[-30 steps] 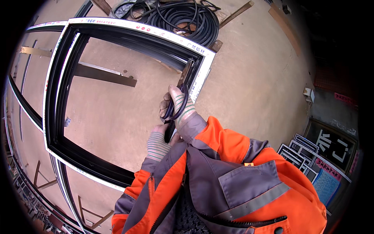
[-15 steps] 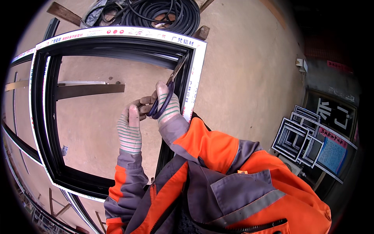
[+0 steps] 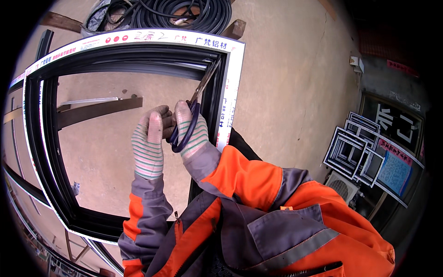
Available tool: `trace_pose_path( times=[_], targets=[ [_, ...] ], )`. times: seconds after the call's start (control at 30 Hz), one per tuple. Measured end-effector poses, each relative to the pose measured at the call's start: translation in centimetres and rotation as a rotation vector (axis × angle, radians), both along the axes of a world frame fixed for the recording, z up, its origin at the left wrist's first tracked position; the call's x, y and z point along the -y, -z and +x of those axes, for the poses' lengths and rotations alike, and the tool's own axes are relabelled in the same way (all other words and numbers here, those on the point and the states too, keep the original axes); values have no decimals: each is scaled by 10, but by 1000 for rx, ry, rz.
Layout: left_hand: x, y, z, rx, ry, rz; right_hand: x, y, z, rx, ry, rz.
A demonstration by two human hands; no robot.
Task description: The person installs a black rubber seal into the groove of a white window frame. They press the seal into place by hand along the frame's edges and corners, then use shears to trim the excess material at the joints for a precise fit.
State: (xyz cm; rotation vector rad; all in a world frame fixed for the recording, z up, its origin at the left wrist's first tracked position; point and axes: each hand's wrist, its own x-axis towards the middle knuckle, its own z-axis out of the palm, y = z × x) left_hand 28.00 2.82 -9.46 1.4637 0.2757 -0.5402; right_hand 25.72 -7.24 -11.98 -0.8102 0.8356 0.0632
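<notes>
A large black window frame [image 3: 50,138] with white protective film lies flat on the concrete floor. My right hand [image 3: 191,131], in a striped knit glove, grips scissors [image 3: 196,104] with dark blue handles; the blades point up toward the frame's upper right inner corner [image 3: 220,57]. My left hand [image 3: 148,143], also gloved, is right beside the scissors, its fingers curled near the handles; what it pinches is hidden. Both hands hover by the frame's right rail [image 3: 230,97].
A coil of black rubber cable [image 3: 180,14] lies beyond the frame's top edge. Wooden blocks [image 3: 233,30] sit under the frame. A dark metal bar [image 3: 97,111] lies inside the frame opening. Small stacked frames [image 3: 355,150] lean at the right.
The view has shifted closer to the frame's upper right corner. My left hand has come up beside my right hand, and the scissors now point into the corner.
</notes>
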Motion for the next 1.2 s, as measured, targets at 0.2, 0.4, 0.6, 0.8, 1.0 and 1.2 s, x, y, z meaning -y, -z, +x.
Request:
trace_pose_path(
  times=[0.2,0.4,0.6,0.8,1.0,1.2],
  targets=[
    [2,-3,10,-12,29,22,2,5,8,-35,-47,-73],
    [1,1,19,-21,47,18,-1,10,14,-42,-85,-210],
    [-2,4,29,28,65,64,-9,0,30,-101,-80,-367],
    [-8,1,41,107,163,135,-12,-15,46,-143,-122,-421],
    [-6,-13,52,123,258,127,-21,9,53,-75,-76,-367],
    [-1,-23,61,181,370,141,-22,16,33,-152,-74,-75]
  ],
)
